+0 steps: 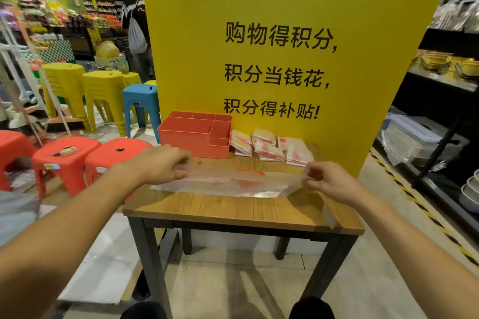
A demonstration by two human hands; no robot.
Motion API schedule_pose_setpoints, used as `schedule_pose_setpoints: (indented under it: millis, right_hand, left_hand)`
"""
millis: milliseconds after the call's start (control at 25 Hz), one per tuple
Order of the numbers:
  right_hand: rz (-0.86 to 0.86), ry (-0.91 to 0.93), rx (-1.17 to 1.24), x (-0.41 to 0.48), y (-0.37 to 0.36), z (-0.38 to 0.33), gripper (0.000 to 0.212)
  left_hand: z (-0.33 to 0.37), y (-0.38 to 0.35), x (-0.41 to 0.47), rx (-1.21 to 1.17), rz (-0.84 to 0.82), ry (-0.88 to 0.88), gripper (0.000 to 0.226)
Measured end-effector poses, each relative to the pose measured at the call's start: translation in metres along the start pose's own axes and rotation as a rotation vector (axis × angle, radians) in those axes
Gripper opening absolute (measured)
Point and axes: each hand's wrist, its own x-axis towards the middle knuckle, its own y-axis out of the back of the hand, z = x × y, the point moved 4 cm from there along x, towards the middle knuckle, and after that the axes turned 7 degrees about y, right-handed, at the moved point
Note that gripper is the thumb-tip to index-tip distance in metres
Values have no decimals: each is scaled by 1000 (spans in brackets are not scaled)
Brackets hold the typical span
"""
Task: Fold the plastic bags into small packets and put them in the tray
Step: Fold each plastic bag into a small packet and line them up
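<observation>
Fingers (181,172), left hand (160,163) and right hand (329,184), pinch plastic bag (228,184) | packets (269,146) beside tray (191,145)

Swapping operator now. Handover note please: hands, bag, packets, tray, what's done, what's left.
Left hand pinches the left end of the plastic bag; right hand pinches the right end.
The bag lies part-folded as a long strip across the wooden table.
Done: several folded packets lie on the table, right of the orange tray.
No packets show in the tray.
Left: finish folding this bag, then move all packets into the tray.
</observation>
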Motion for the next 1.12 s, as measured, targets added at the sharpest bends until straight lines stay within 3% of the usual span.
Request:
schedule_pose_setpoints:
  millis: [120,320,520,600,800,880,1120]
  right_hand:
    - [52,43,-46,0,-1,-8,14]
    - [171,136,212,10,58,-34,9]
    - [195,126,333,34,81,-31,6]
    - [183,68,271,50,70,-18,1]
    - [113,-36,-35,68,8,23,17]
    - [45,-80,-112,66,-16,36,22]
    - [-137,-76,12,58,-50,48,16]
  left_hand:
    - [3,6,-2,-18,57,-14,22]
    - [-6,72,-3,-132,-23,24,48]
    - [-15,111,30,-138,4,62,36]
    - [-15,96,49,-72,15,91,31]
    - [5,11,67,123,98,66,17]
    - [4,-23,67,149,49,71,17]
    - [-3,-64,66,-201,-163,106,45]
